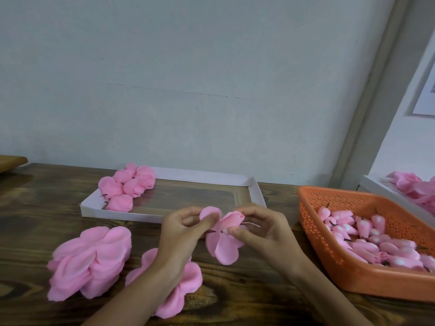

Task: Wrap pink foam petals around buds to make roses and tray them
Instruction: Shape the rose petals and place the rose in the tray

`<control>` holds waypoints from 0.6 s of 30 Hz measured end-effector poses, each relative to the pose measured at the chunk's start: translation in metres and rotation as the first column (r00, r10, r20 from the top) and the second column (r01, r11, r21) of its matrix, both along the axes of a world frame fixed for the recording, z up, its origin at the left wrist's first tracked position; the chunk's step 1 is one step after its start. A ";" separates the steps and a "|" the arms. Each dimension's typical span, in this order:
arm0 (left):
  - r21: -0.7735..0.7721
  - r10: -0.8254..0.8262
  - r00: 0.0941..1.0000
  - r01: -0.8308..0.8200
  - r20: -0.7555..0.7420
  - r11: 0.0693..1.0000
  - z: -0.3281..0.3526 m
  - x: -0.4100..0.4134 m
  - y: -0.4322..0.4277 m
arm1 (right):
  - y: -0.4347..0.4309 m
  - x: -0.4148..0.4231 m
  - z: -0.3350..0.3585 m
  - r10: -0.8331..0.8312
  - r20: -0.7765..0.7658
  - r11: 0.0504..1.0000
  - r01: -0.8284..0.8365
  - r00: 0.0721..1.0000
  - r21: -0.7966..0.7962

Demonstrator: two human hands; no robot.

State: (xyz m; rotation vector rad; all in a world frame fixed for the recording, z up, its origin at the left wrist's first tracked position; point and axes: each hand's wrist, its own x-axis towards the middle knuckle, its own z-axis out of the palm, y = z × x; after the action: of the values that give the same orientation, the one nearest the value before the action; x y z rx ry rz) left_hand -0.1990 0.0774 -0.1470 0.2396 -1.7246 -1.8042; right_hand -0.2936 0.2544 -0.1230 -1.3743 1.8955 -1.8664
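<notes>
Wooden table (pixel 247 290), hands (pixel 181 231) (pixel 261 229) round petals (pixel 223 249), bud (pixel 233 220)

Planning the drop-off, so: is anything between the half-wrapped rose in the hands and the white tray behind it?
Nothing visible. The rose, held by the left hand and right hand, is just in front of the tray; only its low front wall lies between. Finished roses fill the left end alone.

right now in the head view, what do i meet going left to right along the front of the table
stack of pink foam petals → left hand → petal with bud → right hand → orange basket of buds
</notes>
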 end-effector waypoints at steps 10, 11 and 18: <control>-0.142 -0.010 0.984 -0.016 -0.181 0.990 0.003 0.001 0.010 | -0.007 0.010 -0.003 -0.095 -0.072 0.988 0.103 0.993 0.116; -0.149 -0.010 0.982 -0.018 -0.188 0.989 0.003 0.001 0.011 | -0.007 0.011 -0.003 -0.118 -0.071 0.984 0.126 0.990 0.128; -0.192 -0.109 0.974 0.070 -0.197 0.979 0.007 0.003 0.014 | -0.005 0.010 -0.002 -0.204 -0.061 0.976 0.207 0.977 0.060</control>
State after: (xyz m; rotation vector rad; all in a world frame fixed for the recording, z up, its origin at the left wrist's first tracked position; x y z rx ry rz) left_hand -0.1960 0.0913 -0.1397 -0.1023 -1.7621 -1.6532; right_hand -0.2832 0.2490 -0.1251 -1.2643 2.1812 -1.8514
